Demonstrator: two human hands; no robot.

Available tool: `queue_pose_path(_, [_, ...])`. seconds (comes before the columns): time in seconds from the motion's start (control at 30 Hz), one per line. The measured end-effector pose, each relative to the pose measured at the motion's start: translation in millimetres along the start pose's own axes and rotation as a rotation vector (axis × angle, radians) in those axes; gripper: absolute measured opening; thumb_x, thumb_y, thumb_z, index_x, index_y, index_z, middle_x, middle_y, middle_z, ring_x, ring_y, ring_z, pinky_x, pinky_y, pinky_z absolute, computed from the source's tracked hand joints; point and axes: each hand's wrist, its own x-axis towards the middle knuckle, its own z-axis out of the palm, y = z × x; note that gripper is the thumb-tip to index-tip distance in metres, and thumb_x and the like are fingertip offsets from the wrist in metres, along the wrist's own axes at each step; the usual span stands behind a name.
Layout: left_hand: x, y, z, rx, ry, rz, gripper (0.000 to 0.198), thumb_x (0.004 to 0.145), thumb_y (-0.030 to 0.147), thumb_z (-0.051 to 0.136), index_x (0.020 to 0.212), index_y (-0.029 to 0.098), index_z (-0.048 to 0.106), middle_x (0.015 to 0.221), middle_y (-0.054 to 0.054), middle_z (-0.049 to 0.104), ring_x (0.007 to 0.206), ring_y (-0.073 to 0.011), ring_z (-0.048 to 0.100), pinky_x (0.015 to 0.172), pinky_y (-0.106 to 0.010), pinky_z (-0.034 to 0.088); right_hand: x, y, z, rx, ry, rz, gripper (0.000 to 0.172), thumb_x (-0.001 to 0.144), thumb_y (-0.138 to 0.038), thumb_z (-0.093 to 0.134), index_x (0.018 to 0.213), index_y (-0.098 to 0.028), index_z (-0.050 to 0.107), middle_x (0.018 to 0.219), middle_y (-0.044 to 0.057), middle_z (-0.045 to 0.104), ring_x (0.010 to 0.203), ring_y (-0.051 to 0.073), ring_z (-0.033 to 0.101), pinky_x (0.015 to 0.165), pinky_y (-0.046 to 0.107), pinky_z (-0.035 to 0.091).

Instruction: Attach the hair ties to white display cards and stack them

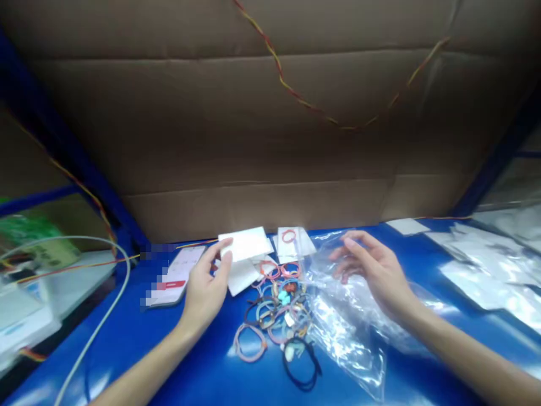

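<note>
**Left grip pinches a white card; right hand hangs open over a plastic bag**

Head view: The left hand (206, 288) closes its grip on a white card (247, 244), with the thumb on the card's near left edge and the fingers curled under it. The card is flat, stiff-looking and rectangular, and it is held just above the blue tabletop (198, 369) with its far end tilted slightly up. The left forearm comes in from the lower left, and the wrist is straight.

The right hand (376, 270) is open, palm turned inward and fingers loosely spread and bent. It holds nothing. It sits at the upper edge of a clear plastic bag (344, 338), a crinkled, glossy film lying on the tabletop. Whether the fingertips touch the film cannot be told. The right forearm reaches in from the lower right, across the bag.

Between the two hands lies a loose heap of hair ties (276, 307), thin elastic loops in pink, blue, orange and black, some with small charms. More white cards (296, 241) lie behind the heap, one of them with a red loop on it. A phone (177, 275) lies flat just left of the left hand.
</note>
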Motion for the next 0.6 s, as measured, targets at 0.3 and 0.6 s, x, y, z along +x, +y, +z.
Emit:
queue_pose_path(0.3, [3, -17, 4.7, 0.247, -0.057, 0.074, 0.042, 0.083, 0.043, 0.068, 0.118, 0.021, 0.069, 0.125, -0.014, 0.067, 0.124, -0.0408, 0.055, 0.110, -0.058, 0.039, 5, -2, -4, -0.015, 0.063, -0.051, 0.034, 0.086, -0.049, 0.077, 0.098, -0.022, 0.061, 0.081, 0.004, 0.079, 0.057, 0.020, 0.072, 0.048, 0.028, 0.055])
queue_pose_path(0.6, [-5, -11, 7.0, 0.323, -0.045, 0.096, 0.043, 0.087, 0.043, 0.065, 0.125, 0.023, 0.062, 0.140, -0.016, 0.053, 0.140, -0.0420, 0.043, 0.115, -0.062, 0.036, 12, -4, -16, -0.270, 0.162, -0.318, 0.032, 0.095, -0.039, 0.066, 0.124, -0.027, 0.055, 0.112, 0.009, 0.076, 0.081, 0.024, 0.076, 0.064, 0.034, 0.061])
